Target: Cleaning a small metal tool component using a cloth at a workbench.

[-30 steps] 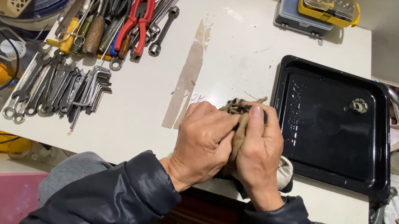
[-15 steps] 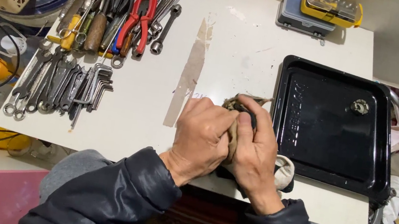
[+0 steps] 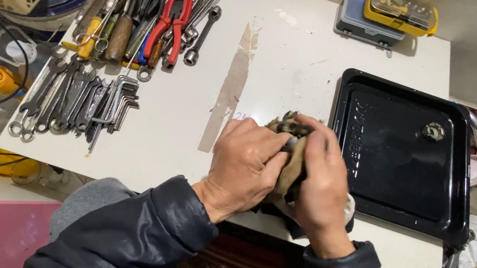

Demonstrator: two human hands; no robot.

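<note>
Head cam: I see L hand [image 3: 244,165] and R hand [image 3: 321,185] both clenched round a tan rag [image 3: 292,155] wrapped on a small dark part, at the white table's [image 3: 287,65] near edge, just left of the black tray [image 3: 401,153]. R hand's blurred. Wrenches [image 3: 64,103] and red pliers [image 3: 170,21] lie well apart, far left.

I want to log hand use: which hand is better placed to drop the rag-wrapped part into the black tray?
Probably the right hand: it sits beside the black tray and grips the rag. The left hand is farther from the tray.
</note>
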